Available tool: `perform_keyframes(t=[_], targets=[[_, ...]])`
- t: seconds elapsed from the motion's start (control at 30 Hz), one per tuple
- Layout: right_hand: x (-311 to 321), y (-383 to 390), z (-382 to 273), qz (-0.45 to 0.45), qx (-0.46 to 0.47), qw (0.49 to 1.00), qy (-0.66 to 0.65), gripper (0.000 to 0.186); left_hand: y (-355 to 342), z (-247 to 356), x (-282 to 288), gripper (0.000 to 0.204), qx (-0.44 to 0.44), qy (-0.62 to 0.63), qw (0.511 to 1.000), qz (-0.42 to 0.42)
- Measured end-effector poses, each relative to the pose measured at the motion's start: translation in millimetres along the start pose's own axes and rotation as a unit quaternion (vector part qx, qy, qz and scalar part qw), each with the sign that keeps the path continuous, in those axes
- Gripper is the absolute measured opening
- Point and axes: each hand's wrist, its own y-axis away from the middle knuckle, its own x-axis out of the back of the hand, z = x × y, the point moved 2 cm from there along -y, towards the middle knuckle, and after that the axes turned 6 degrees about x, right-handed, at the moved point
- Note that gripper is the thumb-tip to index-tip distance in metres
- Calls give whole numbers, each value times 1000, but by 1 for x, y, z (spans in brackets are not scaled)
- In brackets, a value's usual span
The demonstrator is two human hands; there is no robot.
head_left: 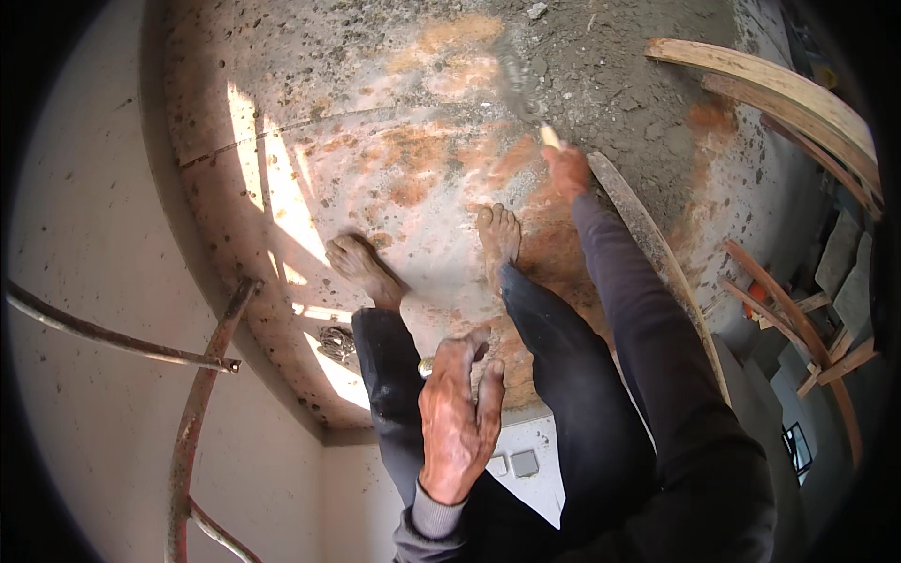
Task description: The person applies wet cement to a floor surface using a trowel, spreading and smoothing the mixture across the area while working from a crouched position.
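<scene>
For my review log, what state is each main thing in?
Pale-handled tool: gripped, far end blurred
Bare right hand: closed around it
Bare left hand: raised, half-curled, thumb apart
Crumbly grey mortar-like mix: loose, spread
Long pale wooden board: lying beside mix

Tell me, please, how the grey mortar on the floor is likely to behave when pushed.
The grey mortar will probably crumble rather than slide as one piece, since its surface is broken into lumps. It seems more stiff than runny, as those lumps show distinct edges. It looks unlikely to tip, lying spread low over the floor.
</scene>
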Motion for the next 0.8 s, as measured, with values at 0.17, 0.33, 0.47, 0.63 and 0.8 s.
perform_keyframes(t=[0.17,0.33,0.47,0.63,0.8], targets=[[53,-9,24,115,-258,928,-242,28,-47,-23,-6,28,-43,-93,994,-43],[20,40,-27,126,-240,877,-398,26,-63,-75,9,24,-17,-164,983,-86],[-43,95,10,47,-50,993,-97,44,-77,-67,18,26,-16,-77,996,-50],[-58,84,67,195,62,978,43,35,-81,-61,14,26,-27,-73,994,-75],[2,67,-7,79,-241,902,-349,35,-80,-72,29,27,-20,-90,994,-54]])
